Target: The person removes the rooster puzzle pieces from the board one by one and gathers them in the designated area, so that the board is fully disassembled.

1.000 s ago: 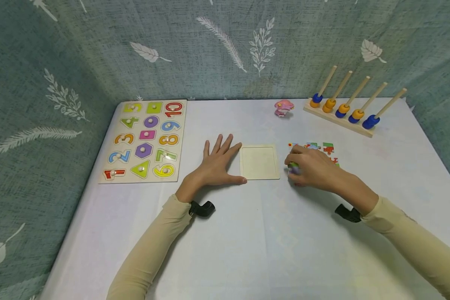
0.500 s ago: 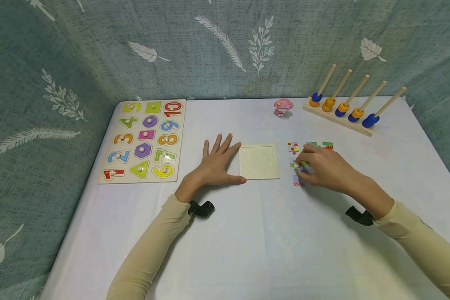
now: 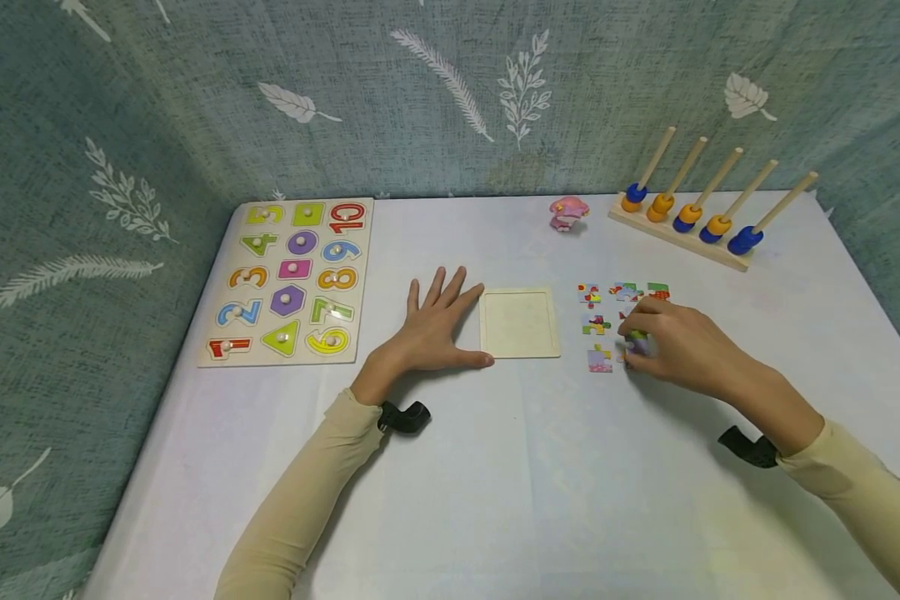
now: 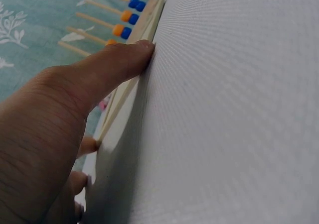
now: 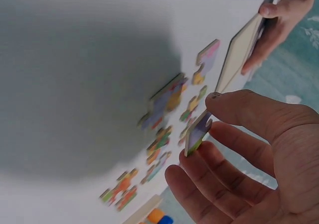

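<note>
My left hand (image 3: 438, 333) lies spread with straight fingers on the table. Its thumb and index fingertip touch the left corners of a pale wooden puzzle tray (image 3: 520, 323). Over the loose jigsaw pieces to the right, my right hand (image 3: 682, 346) pinches a purple and green jigsaw piece (image 5: 198, 131) between thumb and fingers, above the tabletop in the right wrist view. Beneath lie several pieces in rows, among them a purple one with a pink edge (image 3: 600, 359) and one with red and yellow (image 3: 589, 294). The hand hides part of these rows in the head view.
A board of knobbed number and shape pieces (image 3: 362, 292) lies at the left. Toward the back stand a small pink figurine (image 3: 567, 214) and, farther right, a wooden peg stand (image 3: 708, 243) with blue and orange beads. A patterned green cloth (image 3: 450, 100) hangs behind the table.
My right hand has moved rightward across the jigsaw pieces with the purple and green piece, uncovering the left column. My left hand has stayed at the puzzle tray.
</note>
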Demonstrator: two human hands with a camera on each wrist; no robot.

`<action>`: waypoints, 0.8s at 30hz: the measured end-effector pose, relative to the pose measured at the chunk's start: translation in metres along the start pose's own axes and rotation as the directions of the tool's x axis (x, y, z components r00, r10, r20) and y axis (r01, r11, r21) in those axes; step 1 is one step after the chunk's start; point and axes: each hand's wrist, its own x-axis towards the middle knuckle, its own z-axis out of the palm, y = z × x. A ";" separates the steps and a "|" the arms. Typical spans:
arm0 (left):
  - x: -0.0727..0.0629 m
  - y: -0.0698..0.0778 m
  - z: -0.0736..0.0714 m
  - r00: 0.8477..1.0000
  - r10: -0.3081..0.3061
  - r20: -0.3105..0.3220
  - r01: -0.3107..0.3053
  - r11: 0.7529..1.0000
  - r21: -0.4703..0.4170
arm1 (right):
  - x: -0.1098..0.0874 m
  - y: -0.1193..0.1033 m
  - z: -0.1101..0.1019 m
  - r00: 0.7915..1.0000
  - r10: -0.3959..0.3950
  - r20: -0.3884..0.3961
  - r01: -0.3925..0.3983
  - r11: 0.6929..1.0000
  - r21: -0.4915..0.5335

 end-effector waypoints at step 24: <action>0.001 -0.001 0.001 1.000 -0.002 -0.003 0.002 1.000 0.007 | -0.033 0.026 -0.002 0.997 0.078 -0.013 -0.078 0.997 -0.001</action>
